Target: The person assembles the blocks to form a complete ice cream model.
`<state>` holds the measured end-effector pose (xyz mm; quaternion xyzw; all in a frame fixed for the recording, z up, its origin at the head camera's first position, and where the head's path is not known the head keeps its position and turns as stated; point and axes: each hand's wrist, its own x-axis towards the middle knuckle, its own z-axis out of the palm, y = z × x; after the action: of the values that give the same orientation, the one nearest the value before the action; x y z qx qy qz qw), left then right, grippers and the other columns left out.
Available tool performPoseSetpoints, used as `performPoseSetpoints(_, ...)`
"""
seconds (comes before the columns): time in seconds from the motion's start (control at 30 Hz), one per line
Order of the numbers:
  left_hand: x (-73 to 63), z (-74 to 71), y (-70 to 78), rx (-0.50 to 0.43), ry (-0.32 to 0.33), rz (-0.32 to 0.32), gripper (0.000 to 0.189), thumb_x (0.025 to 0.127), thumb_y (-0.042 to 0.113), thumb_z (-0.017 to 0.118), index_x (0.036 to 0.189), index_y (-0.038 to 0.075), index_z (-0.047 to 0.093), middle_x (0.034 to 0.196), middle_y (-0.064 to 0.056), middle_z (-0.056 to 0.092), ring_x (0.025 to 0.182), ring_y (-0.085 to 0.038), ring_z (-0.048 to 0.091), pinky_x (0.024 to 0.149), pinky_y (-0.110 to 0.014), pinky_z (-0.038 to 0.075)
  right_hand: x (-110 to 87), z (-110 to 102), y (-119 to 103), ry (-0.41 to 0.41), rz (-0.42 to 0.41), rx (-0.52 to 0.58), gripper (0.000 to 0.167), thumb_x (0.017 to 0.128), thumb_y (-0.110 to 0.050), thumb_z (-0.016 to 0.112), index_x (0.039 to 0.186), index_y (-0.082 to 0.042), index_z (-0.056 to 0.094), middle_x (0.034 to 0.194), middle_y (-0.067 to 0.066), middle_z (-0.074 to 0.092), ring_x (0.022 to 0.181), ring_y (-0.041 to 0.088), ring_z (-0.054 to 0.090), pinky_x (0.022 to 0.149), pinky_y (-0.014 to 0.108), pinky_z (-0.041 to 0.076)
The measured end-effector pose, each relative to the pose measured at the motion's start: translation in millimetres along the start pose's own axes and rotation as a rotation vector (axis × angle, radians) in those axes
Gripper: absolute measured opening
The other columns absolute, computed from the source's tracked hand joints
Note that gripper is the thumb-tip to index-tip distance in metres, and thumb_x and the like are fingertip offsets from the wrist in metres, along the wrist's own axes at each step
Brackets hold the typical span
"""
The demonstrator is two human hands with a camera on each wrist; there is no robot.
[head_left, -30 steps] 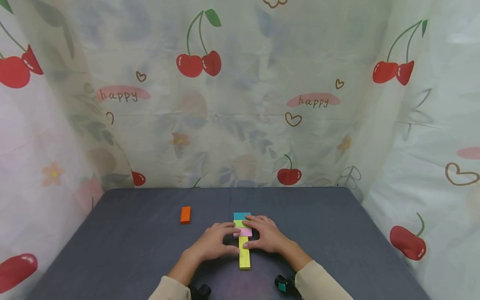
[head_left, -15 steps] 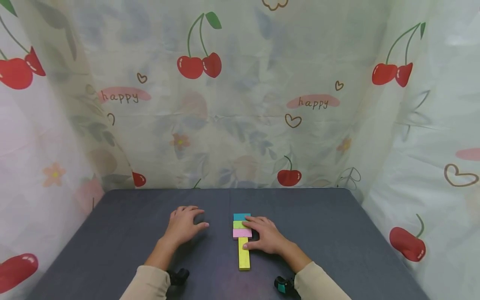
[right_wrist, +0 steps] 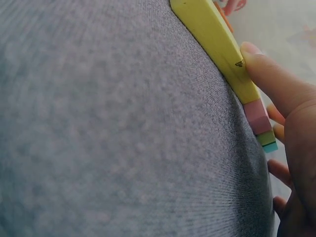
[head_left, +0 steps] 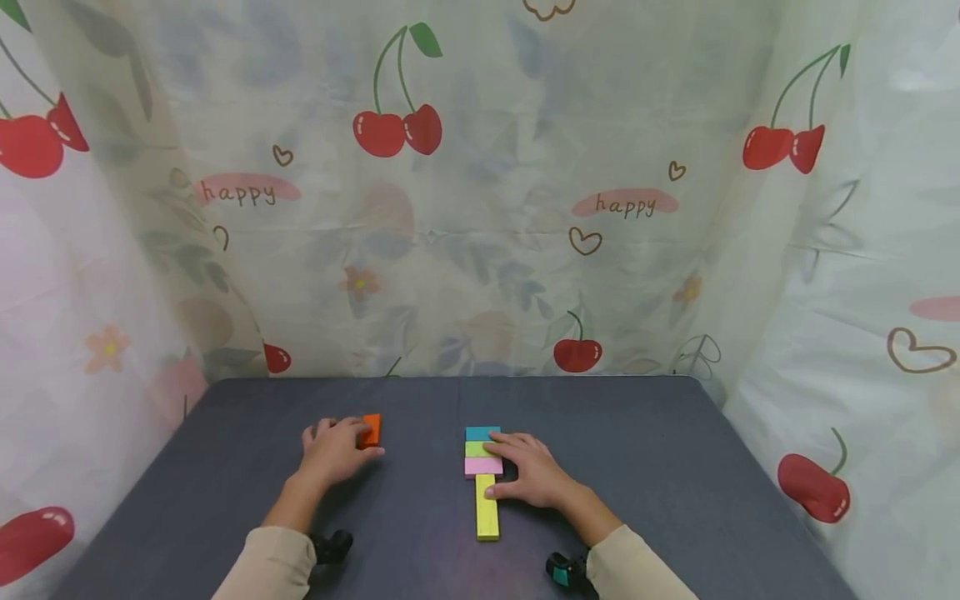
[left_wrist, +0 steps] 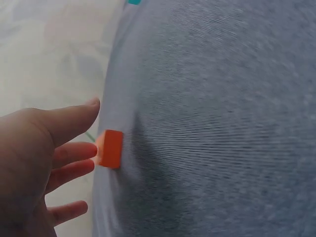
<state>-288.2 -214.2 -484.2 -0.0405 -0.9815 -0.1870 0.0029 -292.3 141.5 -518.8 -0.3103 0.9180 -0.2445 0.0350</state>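
Observation:
My left hand [head_left: 328,454] is at an orange block [head_left: 373,427] on the left of the table, its fingers overlapping the block's left side in the head view. The left wrist view shows those fingers stretched toward the orange block [left_wrist: 111,149], thumb held apart. Near the middle, blue [head_left: 480,433], light green [head_left: 474,449] and pink [head_left: 482,467] blocks lie crosswise in a row. A long yellow block [head_left: 487,518] runs from the pink one toward me, forming a stem. My right hand [head_left: 534,471] rests along their right side, thumb on yellow, fingertips over green and blue.
A dark grey cloth covers the table [head_left: 637,467]. Behind and beside it hangs a pale curtain [head_left: 480,292] printed with cherries. Black wrist devices, such as the right one [head_left: 566,571], sit by the beige cuffs.
My left hand has left the row of blocks and moved left to the orange block, passing in front of it on the way. The right hand has stayed in place.

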Motion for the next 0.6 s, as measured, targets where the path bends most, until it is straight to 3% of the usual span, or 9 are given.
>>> performPoseSetpoints(0.2, 2.7, 6.2, 0.0, 0.003, -0.009, -0.007, 0.062, 0.086, 0.044, 0.071, 0.136, 0.009, 0.058, 0.143, -0.016, 0.049, 0.127, -0.045, 0.034, 0.101, -0.071, 0.003, -0.1, 0, 0, 0.001, 0.005, 0.007, 0.079, 0.081, -0.065, 0.066, 0.145, -0.022, 0.049, 0.153, -0.002, 0.037, 0.136, 0.028, 0.032, 0.108, 0.06, 0.019)
performPoseSetpoints(0.47, 10.6, 7.6, 13.3, 0.072, -0.02, 0.046, 0.062, 0.086, 0.043, 0.071, 0.136, 0.008, 0.058, 0.145, -0.015, 0.046, 0.134, -0.049, 0.026, 0.101, -0.074, 0.0, -1.0, 0, 2, 0.0, 0.011, 0.011, 0.079, 0.08, -0.064, 0.067, 0.145, -0.023, 0.049, 0.153, -0.002, 0.037, 0.136, 0.027, 0.032, 0.108, 0.059, 0.019)
performPoseSetpoints(0.6, 15.7, 10.3, 16.7, 0.083, -0.01, 0.054, 0.061, 0.086, 0.044, 0.071, 0.136, 0.011, 0.059, 0.143, -0.015, 0.047, 0.132, -0.047, 0.028, 0.101, -0.074, 0.001, -0.2, 0, 2, -0.007, 0.013, 0.008, 0.08, 0.08, -0.065, 0.066, 0.146, -0.023, 0.048, 0.153, -0.002, 0.036, 0.136, 0.027, 0.032, 0.108, 0.059, 0.02)
